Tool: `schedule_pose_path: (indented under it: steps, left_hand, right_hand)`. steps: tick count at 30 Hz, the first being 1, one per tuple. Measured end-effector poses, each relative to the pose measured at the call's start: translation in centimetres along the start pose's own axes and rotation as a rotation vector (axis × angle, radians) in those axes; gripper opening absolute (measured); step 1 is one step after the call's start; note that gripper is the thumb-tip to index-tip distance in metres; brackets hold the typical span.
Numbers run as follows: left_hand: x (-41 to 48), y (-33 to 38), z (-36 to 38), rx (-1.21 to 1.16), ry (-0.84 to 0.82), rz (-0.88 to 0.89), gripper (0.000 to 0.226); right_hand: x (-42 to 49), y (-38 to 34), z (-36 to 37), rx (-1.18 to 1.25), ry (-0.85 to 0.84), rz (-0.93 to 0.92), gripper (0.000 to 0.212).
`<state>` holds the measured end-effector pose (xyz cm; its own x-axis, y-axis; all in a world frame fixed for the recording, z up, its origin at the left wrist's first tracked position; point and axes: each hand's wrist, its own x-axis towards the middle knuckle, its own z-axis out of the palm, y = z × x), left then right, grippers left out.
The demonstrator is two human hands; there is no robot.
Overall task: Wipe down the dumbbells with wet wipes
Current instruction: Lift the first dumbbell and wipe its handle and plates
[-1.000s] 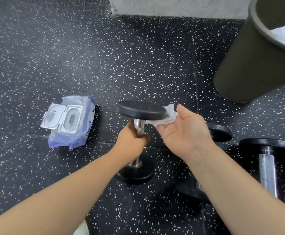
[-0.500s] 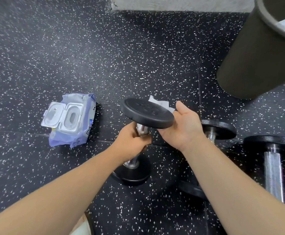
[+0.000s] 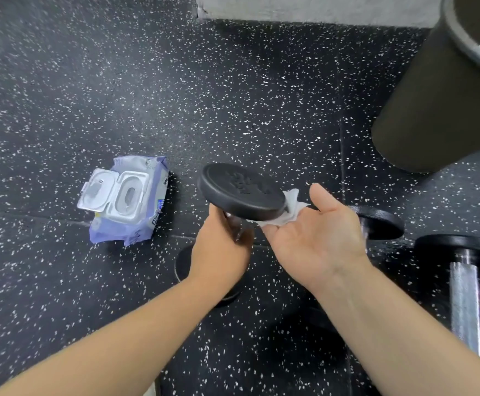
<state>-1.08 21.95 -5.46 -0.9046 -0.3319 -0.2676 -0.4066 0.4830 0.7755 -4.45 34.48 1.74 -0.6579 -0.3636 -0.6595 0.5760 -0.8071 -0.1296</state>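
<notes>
A black dumbbell (image 3: 241, 192) stands tilted on the speckled floor, its top plate facing me and its lower plate mostly hidden behind my left forearm. My left hand (image 3: 221, 250) grips the chrome handle just under the top plate. My right hand (image 3: 315, 235) is turned palm up at the plate's right rim, thumb raised. Its fingers hold a bunched white wet wipe (image 3: 291, 210) against the rim.
A purple wet wipe pack (image 3: 124, 201) lies to the left with its lid flipped open. Two more dumbbells (image 3: 381, 221) (image 3: 464, 295) rest at the right. A dark round bin (image 3: 432, 110) stands at the upper right, below a grey wall base (image 3: 304, 8).
My right hand has come back from behind the top plate to its right rim, palm up, with the wipe showing again. The dumbbell leans further to the left.
</notes>
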Motion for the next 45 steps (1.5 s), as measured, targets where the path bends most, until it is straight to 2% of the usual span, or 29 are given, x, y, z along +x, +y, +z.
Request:
schedule_pose_path:
  steps: [2, 5, 10, 12, 17, 21, 25, 31, 33, 36, 38, 43, 45]
  left_hand:
    - [0.8, 0.0, 0.1, 0.002, 0.041, -0.014, 0.02]
    - [1.2, 0.5, -0.2, -0.015, 0.041, -0.012, 0.024]
    - [0.4, 2.0, 0.1, -0.272, -0.149, -0.066, 0.029]
    - [0.3, 2.4, 0.4, -0.229, -0.201, -0.045, 0.028]
    - [0.4, 2.0, 1.1, -0.104, -0.185, -0.009, 0.021]
    - [0.4, 1.2, 0.8, -0.105, -0.187, -0.04, 0.024]
    - [0.6, 0.9, -0.1, -0.157, -0.302, -0.119, 0.031]
    - [1.8, 0.2, -0.5, -0.135, -0.431, -0.075, 0.019]
    - [0.9, 0.4, -0.2, -0.062, -0.335, -0.07, 0.015]
    - [-2.0, 0.7, 0.6, 0.11, -0.059, -0.089, 0.021]
    - [-3.1, 0.7, 0.7, 0.088, -0.024, -0.126, 0.032]
    - [-1.7, 0.5, -0.2, 0.033, -0.004, -0.043, 0.017]
    - [-1.0, 0.7, -0.5, -0.007, -0.043, -0.029, 0.012]
  right_hand:
    - [-0.2, 0.3, 0.3, 0.004, -0.018, 0.008, 0.052]
    - [-0.2, 0.1, 0.7, -0.042, -0.019, 0.017, 0.054]
    - [1.8, -1.4, 0.5, -0.141, 0.016, 0.032, 0.065]
    - [2.4, -1.8, 0.2, -0.163, 0.017, 0.055, 0.071]
    - [1.3, -1.9, -1.1, -0.111, 0.079, 0.005, 0.068]
    - [-2.3, -1.3, -1.4, -0.061, 0.008, 0.012, 0.062]
    - [-3.3, -1.2, -1.0, -0.135, -0.019, 0.058, 0.063]
    - [1.1, -1.6, -1.5, -0.155, 0.077, 0.042, 0.073]
    - [1.8, -1.3, -1.7, -0.154, 0.08, 0.029, 0.072]
    - [1.8, -0.8, -1.8, -0.149, 0.08, 0.009, 0.069]
    - [1.2, -0.3, -1.6, -0.142, 0.077, -0.001, 0.067]
    - [-0.2, 0.8, -1.3, -0.145, 0.061, -0.018, 0.06]
    - [0.0, 0.5, -1.2, -0.131, 0.049, -0.009, 0.062]
